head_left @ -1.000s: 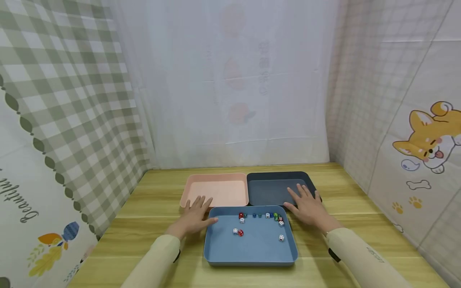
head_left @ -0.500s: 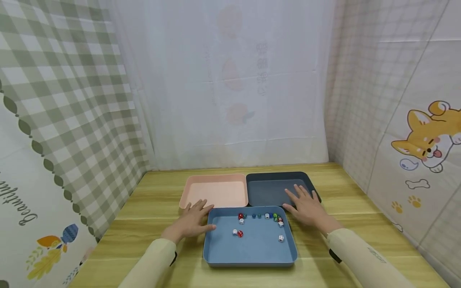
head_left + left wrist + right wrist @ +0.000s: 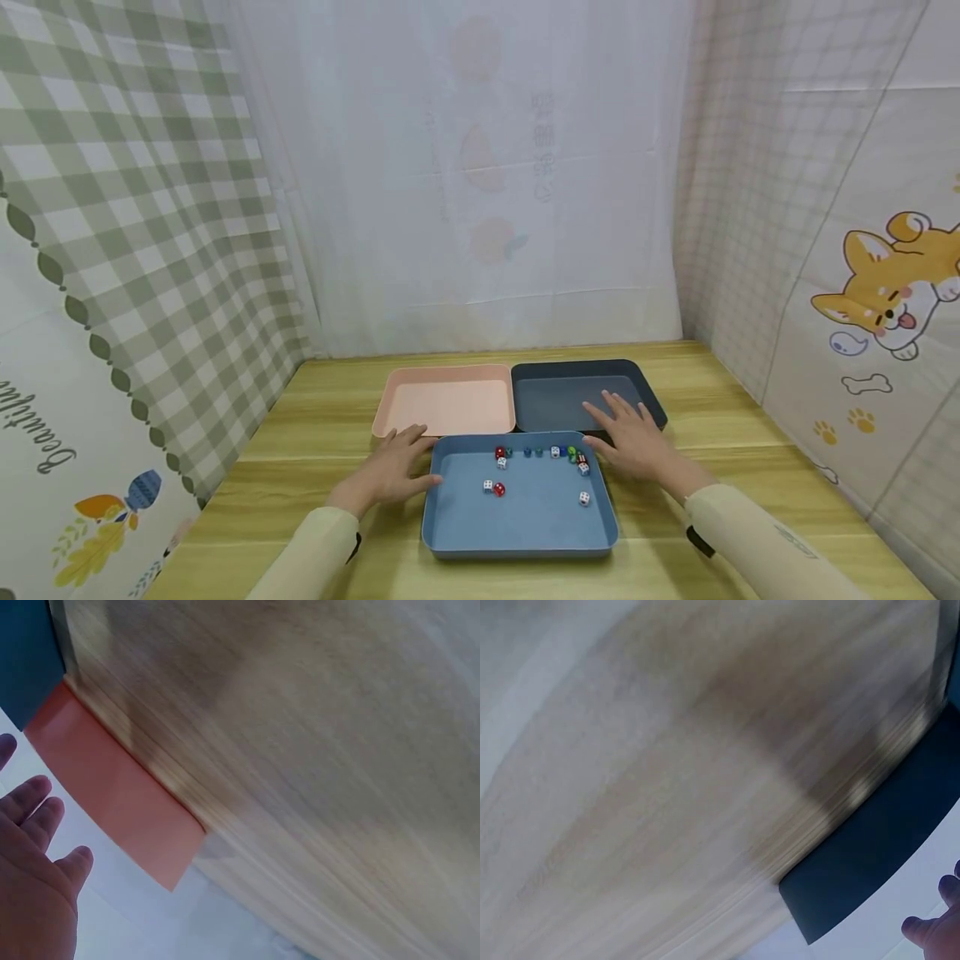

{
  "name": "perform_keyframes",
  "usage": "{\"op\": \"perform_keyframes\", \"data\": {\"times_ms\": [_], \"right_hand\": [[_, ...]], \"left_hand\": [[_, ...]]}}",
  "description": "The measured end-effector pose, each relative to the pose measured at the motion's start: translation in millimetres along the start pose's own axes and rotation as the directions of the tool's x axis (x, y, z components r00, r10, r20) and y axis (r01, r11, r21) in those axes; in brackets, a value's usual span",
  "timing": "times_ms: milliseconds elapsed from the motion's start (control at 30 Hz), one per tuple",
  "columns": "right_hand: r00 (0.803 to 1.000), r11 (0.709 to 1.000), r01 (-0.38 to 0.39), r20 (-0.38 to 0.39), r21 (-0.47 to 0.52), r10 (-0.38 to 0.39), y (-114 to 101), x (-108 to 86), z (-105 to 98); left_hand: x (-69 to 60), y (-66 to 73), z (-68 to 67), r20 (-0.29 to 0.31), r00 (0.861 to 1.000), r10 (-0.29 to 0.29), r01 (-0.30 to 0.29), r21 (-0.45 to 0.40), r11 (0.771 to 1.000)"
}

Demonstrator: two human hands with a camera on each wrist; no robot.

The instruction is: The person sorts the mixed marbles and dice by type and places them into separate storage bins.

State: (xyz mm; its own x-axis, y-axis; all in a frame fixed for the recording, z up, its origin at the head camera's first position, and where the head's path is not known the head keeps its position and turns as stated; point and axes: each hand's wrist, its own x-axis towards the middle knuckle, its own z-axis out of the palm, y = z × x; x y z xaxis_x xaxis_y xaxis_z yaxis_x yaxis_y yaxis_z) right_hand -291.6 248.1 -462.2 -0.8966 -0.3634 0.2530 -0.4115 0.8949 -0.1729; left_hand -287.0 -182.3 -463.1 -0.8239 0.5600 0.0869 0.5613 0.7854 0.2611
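In the head view my left hand (image 3: 392, 471) hovers with fingers spread beside the left wall of a blue tray (image 3: 525, 533), its thumb by the rim. My right hand (image 3: 633, 437), fingers spread too, is over the right side of that tray's far corner and the near edge of a dark navy tray (image 3: 555, 392). Neither hand holds anything. Inside the blue tray lie several small dice: white dice (image 3: 584, 498), red dice (image 3: 499, 490), and green dice (image 3: 572, 451) and blue ones mostly along its far side. The left wrist view shows the left hand's fingers (image 3: 45, 817) apart.
A pink tray (image 3: 453, 400) stands behind the blue tray on the left, touching the navy tray at its right. All three trays rest on a wood-grain table (image 3: 285, 500). A white curtain (image 3: 480, 208) hangs behind, with patterned cloth (image 3: 150, 208) at the sides.
My left hand has drawn slightly back and left, its thumb moving from over the blue tray to its rim. My right hand has shifted a little left and nearer. The dice and trays stay put.
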Motion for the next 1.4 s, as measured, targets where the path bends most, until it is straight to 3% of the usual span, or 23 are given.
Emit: {"op": "perform_keyframes", "data": {"times_ms": [400,667,867,1400], "right_hand": [[0.996,0.996,0.087,0.008,-0.009,-0.086,-11.6,-10.9,-1.7],[0.99,0.988,0.126,0.051,0.087,-0.131,-25.8,-23.2,-3.9],[0.991,0.988,0.111,0.057,0.11,-0.118,-34.0,-29.9,-2.2],[0.991,0.993,0.109,0.08,0.043,-0.112,-41.4,-36.3,1.5]], "left_hand": [[-2.4,-4.3,3.4,-0.009,1.0,0.019,-0.019,-0.004,1.0],[-4.6,-5.2,1.7,0.005,0.999,0.034,-0.034,0.016,0.999],[-5.1,-3.9,1.2,0.01,0.999,0.034,-0.034,0.019,0.999],[-5.6,-1.6,2.2,0.014,1.0,0.022,-0.022,0.0,1.0]]}}
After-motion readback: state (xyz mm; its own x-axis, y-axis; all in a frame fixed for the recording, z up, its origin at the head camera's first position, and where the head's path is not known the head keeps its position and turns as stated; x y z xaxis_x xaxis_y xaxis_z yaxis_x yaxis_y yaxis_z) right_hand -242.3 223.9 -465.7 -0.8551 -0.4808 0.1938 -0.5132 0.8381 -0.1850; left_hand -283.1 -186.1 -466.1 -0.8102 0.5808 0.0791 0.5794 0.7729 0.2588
